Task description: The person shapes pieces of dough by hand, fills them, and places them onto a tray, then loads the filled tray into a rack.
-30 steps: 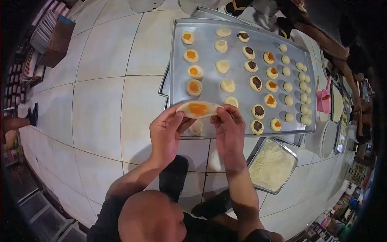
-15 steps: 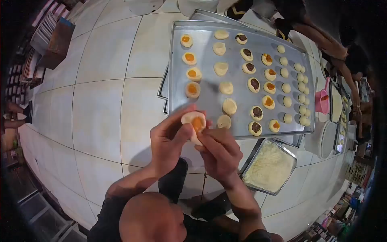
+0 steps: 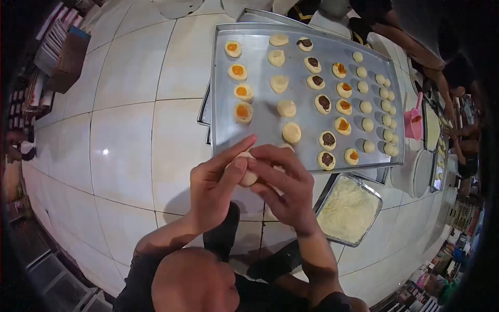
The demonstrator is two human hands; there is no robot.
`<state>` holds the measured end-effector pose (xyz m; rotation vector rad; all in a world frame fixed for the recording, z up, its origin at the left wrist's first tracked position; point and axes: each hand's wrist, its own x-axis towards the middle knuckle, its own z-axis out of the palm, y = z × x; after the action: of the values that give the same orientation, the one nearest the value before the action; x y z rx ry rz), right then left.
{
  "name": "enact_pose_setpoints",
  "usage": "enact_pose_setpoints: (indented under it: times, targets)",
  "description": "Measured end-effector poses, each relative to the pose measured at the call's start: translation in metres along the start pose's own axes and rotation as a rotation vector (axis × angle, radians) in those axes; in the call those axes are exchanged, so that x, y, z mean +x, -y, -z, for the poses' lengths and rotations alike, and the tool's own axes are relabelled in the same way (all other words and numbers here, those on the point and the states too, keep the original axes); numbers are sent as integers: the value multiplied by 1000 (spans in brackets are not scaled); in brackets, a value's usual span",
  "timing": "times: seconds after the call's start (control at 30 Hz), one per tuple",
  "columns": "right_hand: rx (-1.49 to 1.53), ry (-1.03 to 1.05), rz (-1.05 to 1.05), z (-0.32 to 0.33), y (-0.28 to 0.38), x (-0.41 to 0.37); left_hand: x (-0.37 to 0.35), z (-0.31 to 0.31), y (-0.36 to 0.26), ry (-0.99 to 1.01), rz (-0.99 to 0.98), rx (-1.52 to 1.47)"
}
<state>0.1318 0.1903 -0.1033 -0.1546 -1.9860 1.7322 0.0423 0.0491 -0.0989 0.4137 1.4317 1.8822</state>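
Between both hands I hold a piece of dough (image 3: 248, 177) near the tray's front edge, with its edges pinched together. My left hand (image 3: 214, 190) cups it from the left, the thumb pressing on top. From the right, my right hand (image 3: 286, 184) grips the dough with thumb and fingers. No filling shows in it now. Just beyond lies the large metal tray (image 3: 265, 143). It bears flattened dough discs (image 3: 279, 83), discs with orange filling (image 3: 237, 72), discs with dark brown filling (image 3: 323, 104) and round dough balls (image 3: 366, 106).
A smaller pan of pale shredded or crumbly stuff (image 3: 348, 210) lies on the tiled floor (image 3: 125, 135) at the right. Beside the tray are a pink scoop (image 3: 413, 125) and a white tub (image 3: 416, 174). Other people's arms (image 3: 416, 49) show at the upper right.
The dough's sides have been folded over the orange filling, which is now hidden. My right fingers have moved up and over its top. The view has shifted slightly.
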Motion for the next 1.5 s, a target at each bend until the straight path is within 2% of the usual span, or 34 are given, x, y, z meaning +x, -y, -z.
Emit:
enact_pose_setpoints:
  times: [0.1, 0.13, 0.27, 0.3, 0.43, 0.47, 0.6, 0.63, 0.77, 0.8, 0.93, 0.97, 1.1, 1.13, 1.27, 1.3, 1.43, 1.5]
  targets:
    - [-158, 34, -8, 5, 2, -4, 1, 2, 4, 143, -217, 218]
    - [-158, 33, -9, 7, 3, -4, 1, 2, 2, 144, -215, 218]
    - [-74, 95, -174, 16, 12, -3, -1, 0, -13, 244, 171, 124]
    - [-72, 95, -175, 18, 14, -3, 1, 3, -15, 242, 172, 124]
    - [-279, 239, 73, 25, 15, 1, 21, 19, -22, 472, 179, 171]
    - [-277, 239, 72, 24, 14, 1, 22, 17, -24, 471, 181, 172]
    - [-296, 226, 2, 16, 9, 0, 26, -7, -34, 242, 441, -242]
    - [-297, 226, 3, 14, 8, 0, 25, -7, -32, 243, 440, -243]
    - [197, -103, -510, 12, 6, -2, 20, -4, 1, 102, 298, -471]
    - [197, -103, -510, 12, 5, -3, 17, -2, 8, 102, 298, -471]
    - [-194, -32, -247, 9, 3, -4, 4, 7, 29, 74, 216, -258]
    - [-194, -32, -247, 9, 1, -4, 3, 7, 28, 74, 217, -258]
    - [-335, -47, 122, 7, -11, 1, 3, 5, 20, 14, 242, -466]
    - [-335, -47, 122, 6, -13, 0, 3, 3, 21, 14, 243, -466]
    - [-183, -71, -119, 2, -15, -4, 2, -7, 28, 6, -29, -193]
    - [-183, -71, -120, 1, -14, -4, 3, -6, 27, 6, -29, -193]
    - [-377, -52, 21, 1, -4, 0, 7, 1, 19, -103, 253, -386]
    - [-373, -52, 23, 2, -8, 1, 5, 4, 23, -89, 265, -415]
